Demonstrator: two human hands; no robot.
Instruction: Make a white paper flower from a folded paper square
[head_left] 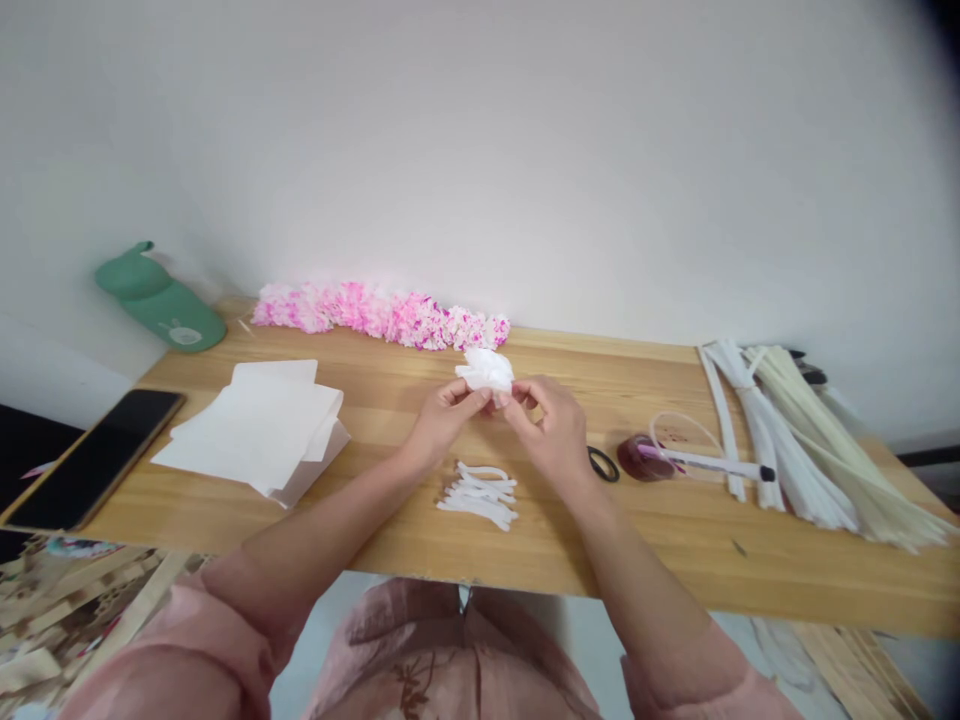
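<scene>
Between my two hands, above the middle of the wooden table (pixel 390 400), is a ruffled white paper flower (pixel 487 370). My left hand (pixel 448 412) pinches its lower left side between thumb and fingers. On the other side my right hand (pixel 549 418) has thumb and fingertips closed on its lower right edge. Just below the hands lies a small pile of short white pipe cleaners (pixel 480 495). Behind the flower, a row of pink and white ruffled paper flowers (pixel 375 312) runs along the wall.
Left are a stack of white paper sheets (pixel 247 425), a phone (pixel 97 455) and a green bottle (pixel 165 305). To the right lie a black ring (pixel 603 464), a dark red round object (pixel 643 458), a pen (pixel 712 463) and bundles of long white strips (pixel 787 440).
</scene>
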